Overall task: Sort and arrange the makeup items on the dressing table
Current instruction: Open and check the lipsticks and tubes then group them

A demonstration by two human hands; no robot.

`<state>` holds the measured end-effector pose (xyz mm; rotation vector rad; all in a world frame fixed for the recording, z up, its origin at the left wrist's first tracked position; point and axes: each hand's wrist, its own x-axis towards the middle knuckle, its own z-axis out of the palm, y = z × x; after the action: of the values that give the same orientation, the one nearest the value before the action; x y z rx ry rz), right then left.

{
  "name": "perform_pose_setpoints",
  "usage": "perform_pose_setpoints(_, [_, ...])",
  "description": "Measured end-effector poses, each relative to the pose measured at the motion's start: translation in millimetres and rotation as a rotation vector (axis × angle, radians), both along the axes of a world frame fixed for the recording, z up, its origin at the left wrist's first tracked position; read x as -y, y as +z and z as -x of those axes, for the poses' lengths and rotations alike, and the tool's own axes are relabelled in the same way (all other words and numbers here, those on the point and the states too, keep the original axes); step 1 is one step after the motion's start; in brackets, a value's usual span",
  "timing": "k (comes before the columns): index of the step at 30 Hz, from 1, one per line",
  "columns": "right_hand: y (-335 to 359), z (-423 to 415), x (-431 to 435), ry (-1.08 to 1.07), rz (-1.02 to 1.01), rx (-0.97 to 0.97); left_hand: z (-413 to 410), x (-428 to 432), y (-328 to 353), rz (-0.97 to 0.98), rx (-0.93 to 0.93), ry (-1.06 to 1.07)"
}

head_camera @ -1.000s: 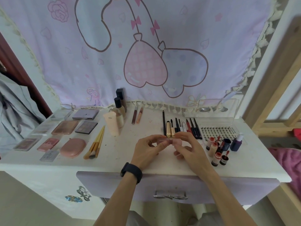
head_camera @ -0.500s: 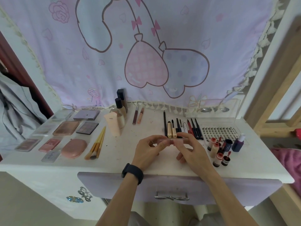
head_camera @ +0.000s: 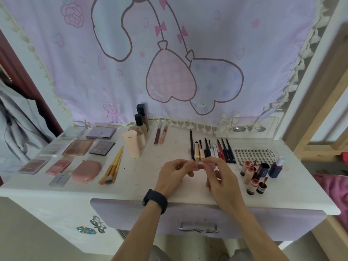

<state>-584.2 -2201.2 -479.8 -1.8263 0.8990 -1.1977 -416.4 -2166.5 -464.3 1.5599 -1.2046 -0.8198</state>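
Desk (head_camera: pixel 143 187) inspected through the head camera. I find both hands raised just above its front middle, meeting on a small pink tube (head_camera: pixel 200 166) held level between them. On the left hand (head_camera: pixel 174 176) the grip is clamped on the tube's left end, thumb and forefinger pinching it. On the right hand (head_camera: pixel 221 178) the grip is clamped on the tube's right end in the same fashion. I cannot tell whether the tube is capped or in two parts, as the fingers cover most of it. A black watch (head_camera: pixel 155 201) sits on the left wrist.

The tube is just in front of the pencil row (head_camera: pixel 212 150), whose pieces lie parallel, pointing at the back edge. Right of that row lies a lash tray (head_camera: pixel 252 154). In front of the tray stands a cluster of small bottles (head_camera: pixel 253 176).

At back middle, two lip glosses (head_camera: pixel 161 135) lie side by side, with tall bottles (head_camera: pixel 141 127) and a peach tube (head_camera: pixel 131 146) standing left of them. The brushes (head_camera: pixel 113 165) lie bundled left of centre. The palettes (head_camera: pixel 78 147) and a pink compact (head_camera: pixel 87 171) occupy the left end in rows. A drawer (head_camera: pixel 188 217) front shows below the hands.
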Motion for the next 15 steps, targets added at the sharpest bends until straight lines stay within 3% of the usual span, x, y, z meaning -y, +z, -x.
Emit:
perform_pose_setpoints(9, [20.4, -6.0, -13.9, -0.02, 0.32, -0.063, -13.8, -15.3, 36.3, -0.146, -0.185, -0.079])
perform_pose_setpoints(12, [43.9, -9.4, -20.5, -0.008, 0.176, -0.022, -19.9, -26.2, 53.3, -0.126, -0.209, -0.072])
perform_pose_setpoints(15, [65.7, -11.2, -24.1, 0.01, 0.03, 0.02, -21.0, -38.1, 70.3, 0.044, -0.004, -0.038])
